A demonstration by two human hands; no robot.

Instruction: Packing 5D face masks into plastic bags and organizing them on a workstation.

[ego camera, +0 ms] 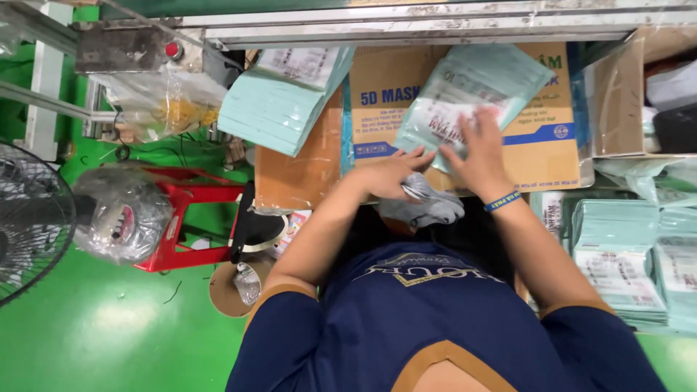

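Note:
My right hand (pixel 475 149) presses flat on a pale green plastic pouch (pixel 472 91) that lies on a cardboard box (pixel 537 138). My left hand (pixel 388 174) rests at the pouch's lower left edge, its fingers touching a bundle of grey face masks (pixel 425 207) just below it. Whether the left hand grips the masks I cannot tell. A blue wristband sits on my right wrist.
A stack of pale green pouches (pixel 279 98) lies at the upper left of the box. More stacks (pixel 624 261) stand to the right. A red stool (pixel 185 221), a fan (pixel 29 218) and a plastic-wrapped bundle (pixel 123 214) stand on the green floor at left.

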